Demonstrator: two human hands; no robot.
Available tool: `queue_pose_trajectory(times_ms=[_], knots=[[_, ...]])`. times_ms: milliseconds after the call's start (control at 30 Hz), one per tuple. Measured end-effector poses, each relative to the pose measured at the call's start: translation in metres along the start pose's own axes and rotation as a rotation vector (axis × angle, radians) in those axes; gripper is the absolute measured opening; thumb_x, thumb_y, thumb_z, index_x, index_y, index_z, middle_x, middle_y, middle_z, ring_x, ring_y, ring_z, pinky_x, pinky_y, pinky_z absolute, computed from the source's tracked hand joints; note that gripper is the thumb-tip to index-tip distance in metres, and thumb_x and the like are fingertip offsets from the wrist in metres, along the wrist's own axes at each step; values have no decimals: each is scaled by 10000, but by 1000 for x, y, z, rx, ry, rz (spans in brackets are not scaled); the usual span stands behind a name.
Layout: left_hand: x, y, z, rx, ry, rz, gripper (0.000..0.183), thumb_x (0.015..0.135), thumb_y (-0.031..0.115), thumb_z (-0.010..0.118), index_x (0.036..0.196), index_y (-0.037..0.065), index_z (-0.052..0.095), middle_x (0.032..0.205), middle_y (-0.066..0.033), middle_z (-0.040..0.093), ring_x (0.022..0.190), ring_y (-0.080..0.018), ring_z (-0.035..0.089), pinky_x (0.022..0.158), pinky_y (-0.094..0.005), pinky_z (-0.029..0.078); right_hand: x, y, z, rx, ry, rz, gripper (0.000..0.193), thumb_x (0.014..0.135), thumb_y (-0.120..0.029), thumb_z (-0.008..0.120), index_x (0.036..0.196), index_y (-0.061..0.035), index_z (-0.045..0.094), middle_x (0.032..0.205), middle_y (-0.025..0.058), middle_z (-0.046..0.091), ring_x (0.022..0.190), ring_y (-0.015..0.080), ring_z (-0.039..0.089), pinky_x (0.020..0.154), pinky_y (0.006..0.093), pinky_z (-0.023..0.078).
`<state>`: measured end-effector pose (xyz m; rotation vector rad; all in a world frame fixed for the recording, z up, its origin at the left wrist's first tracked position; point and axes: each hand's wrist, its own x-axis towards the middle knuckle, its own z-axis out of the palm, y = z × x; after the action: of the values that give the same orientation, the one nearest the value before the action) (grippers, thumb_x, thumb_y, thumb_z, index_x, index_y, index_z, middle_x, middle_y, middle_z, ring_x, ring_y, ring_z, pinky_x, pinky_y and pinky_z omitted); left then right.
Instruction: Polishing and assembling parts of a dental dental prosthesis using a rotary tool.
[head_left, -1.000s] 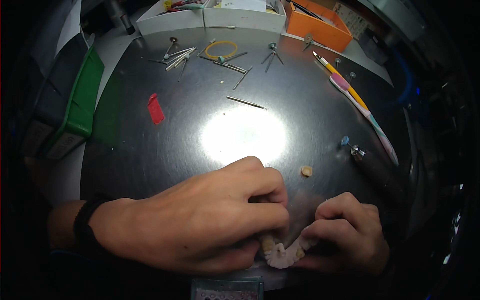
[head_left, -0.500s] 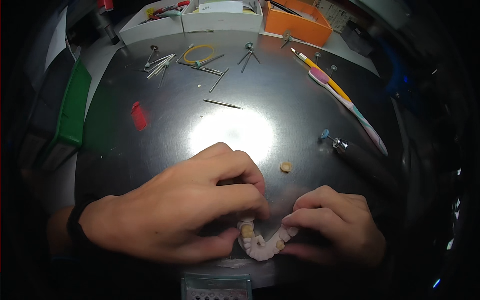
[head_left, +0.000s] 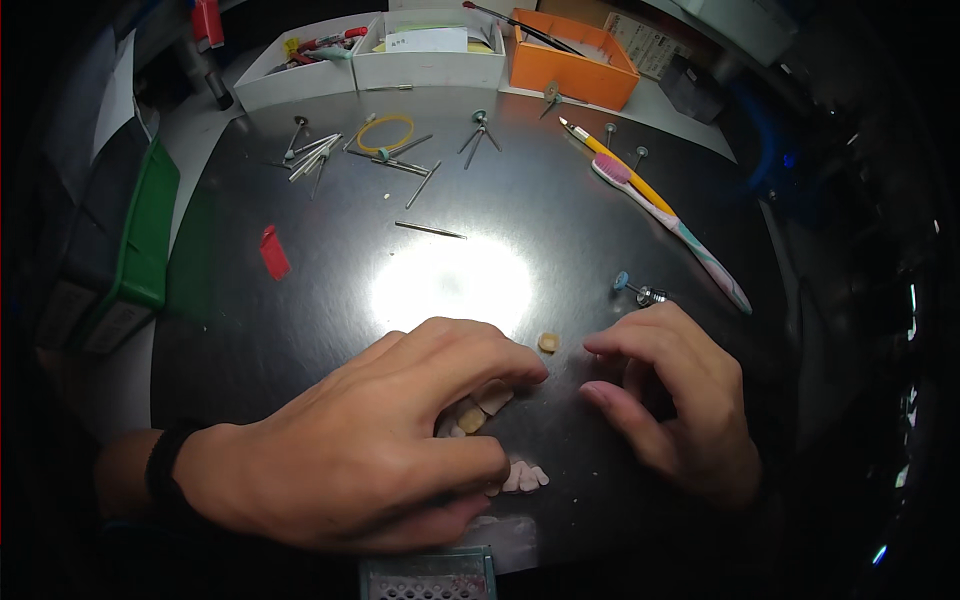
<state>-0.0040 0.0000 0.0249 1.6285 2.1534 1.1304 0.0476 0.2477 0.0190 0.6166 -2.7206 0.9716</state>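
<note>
My left hand (head_left: 370, 440) is closed around a white plaster dental model (head_left: 524, 477), with much of it hidden under the fingers. A yellowish crown (head_left: 471, 418) shows on the model between my thumb and forefinger. My right hand (head_left: 680, 400) is apart from the model, its thumb and fingers spread with nothing between them. Just left of its fingertips a small loose yellowish crown (head_left: 548, 342) lies on the dark tabletop. Beyond my right hand is a rotary handpiece with a metal collar (head_left: 652, 296) and a blue wheel tip (head_left: 622, 280); its body is mostly hidden.
Several metal burs (head_left: 430, 229) lie across the far tabletop, near a yellow rubber band (head_left: 385, 133). A toothbrush (head_left: 690, 240) and a yellow-handled knife (head_left: 640, 190) lie right. White boxes (head_left: 430, 72) and an orange box (head_left: 572, 75) line the back; a green box (head_left: 145, 230) stands left.
My right hand has let go of the dental model and moved up and right, opening. My left hand keeps the model, which is now turned and more covered. The whole view has shifted slightly.
</note>
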Motion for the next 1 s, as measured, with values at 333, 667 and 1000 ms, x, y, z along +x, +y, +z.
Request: queue_pose_trajectory(times_ms=[333, 667, 1000], knots=[[-13, -5, 4, -13, 91, -74, 292, 707, 103, 816, 944, 39, 657, 1376, -269, 494, 1225, -400, 541, 975, -442, 454, 18, 1, 10, 84, -3, -113, 201, 793, 7, 733, 985, 9, 673, 870, 109, 636, 694, 202, 649, 584, 296, 516], [-16, -6, 12, -132, 225, -26, 259, 734, 68, 786, 963, 36, 667, 1336, -286, 546, 1108, -369, 636, 919, -394, 510, 7, -17, 4, 610, -138, -84, 234, 771, 60, 726, 1003, 50, 698, 866, 146, 692, 754, 153, 675, 619, 236, 539], [-12, -9, 10, -256, 261, 22, 323, 829, 87, 741, 1113, -33, 645, 1231, -297, 599, 1067, -348, 660, 881, -377, 539, -1, -23, 2, 925, -30, 186, 211, 824, 117, 692, 1028, 72, 663, 858, 140, 707, 719, 144, 702, 654, 239, 558]])
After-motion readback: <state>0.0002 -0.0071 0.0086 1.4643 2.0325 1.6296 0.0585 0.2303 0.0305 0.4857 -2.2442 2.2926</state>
